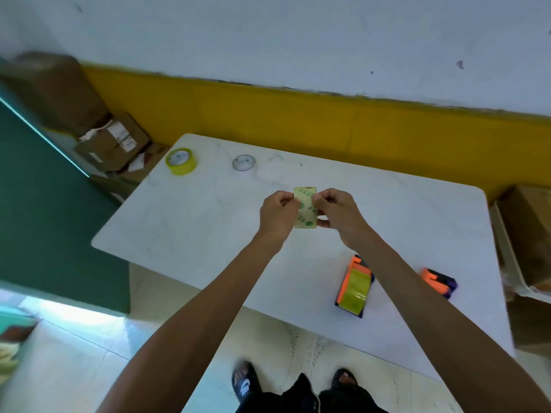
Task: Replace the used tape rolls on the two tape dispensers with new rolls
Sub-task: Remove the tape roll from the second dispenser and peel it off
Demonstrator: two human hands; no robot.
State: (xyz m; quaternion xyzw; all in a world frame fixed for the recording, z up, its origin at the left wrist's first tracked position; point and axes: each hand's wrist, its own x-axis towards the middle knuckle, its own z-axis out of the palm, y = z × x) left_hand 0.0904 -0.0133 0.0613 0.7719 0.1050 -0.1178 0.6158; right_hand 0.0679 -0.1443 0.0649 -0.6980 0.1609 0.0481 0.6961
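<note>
Above the middle of the white table [185, 222], both hands hold a pale yellow tape roll with green print [304, 193], seen edge-on. My left hand [278, 214] grips its left side and my right hand [337, 213] pinches its right side. An orange and dark blue tape dispenser [353, 289] lies near the front edge with a yellow roll in it. A second orange and dark blue dispenser [438, 283] lies to its right, with no roll visible in it. A full yellow tape roll [181, 161] and a thin, near-empty clear roll [244, 163] lie flat at the table's far left.
Cardboard boxes [113, 143] are stacked on the floor left of the table. More boxes [527, 234] stand against its right edge. A green panel [44, 204] stands at the left. A white and yellow wall runs behind the table. My feet in sandals show below.
</note>
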